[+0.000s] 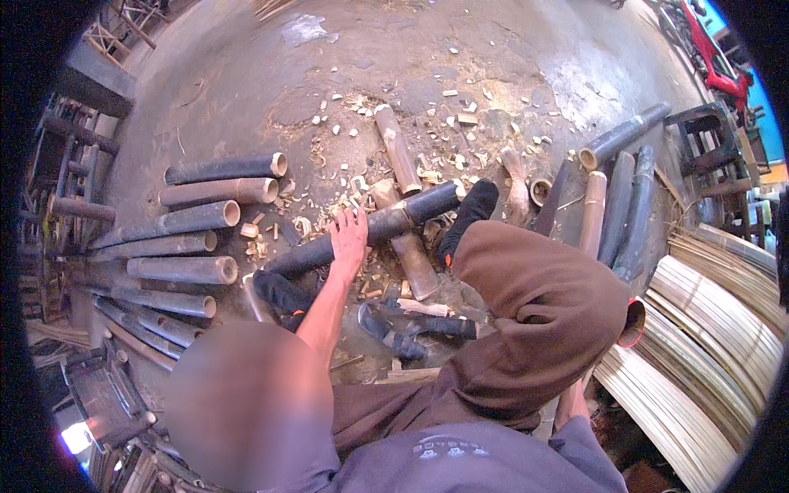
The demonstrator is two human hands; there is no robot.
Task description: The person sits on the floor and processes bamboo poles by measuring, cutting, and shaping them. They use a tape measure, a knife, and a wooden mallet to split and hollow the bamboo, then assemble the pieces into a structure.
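A dark bamboo pole [386,223] lies slantwise across a paler bamboo piece [413,267] on the floor in front of me. On its upper side rests my left hand [349,238], fingers stretched out and apart over the surface. My dark-covered feet [474,215] are beside the pole, one near each end. At the lower right, part of my right arm and hand [573,404] shows beyond my bent knee; its fingers are hidden, so what it touches cannot be seen. Close to that knee is the round, reddish-rimmed end of a tube [632,323].
Several cut bamboo poles [218,191] lie in a row at the left, with more [618,209] at the right. Pale wood chips [467,119] litter the floor. Stacked split strips [694,345] fill the lower right. Dark wooden frames [715,144] stand along the sides.
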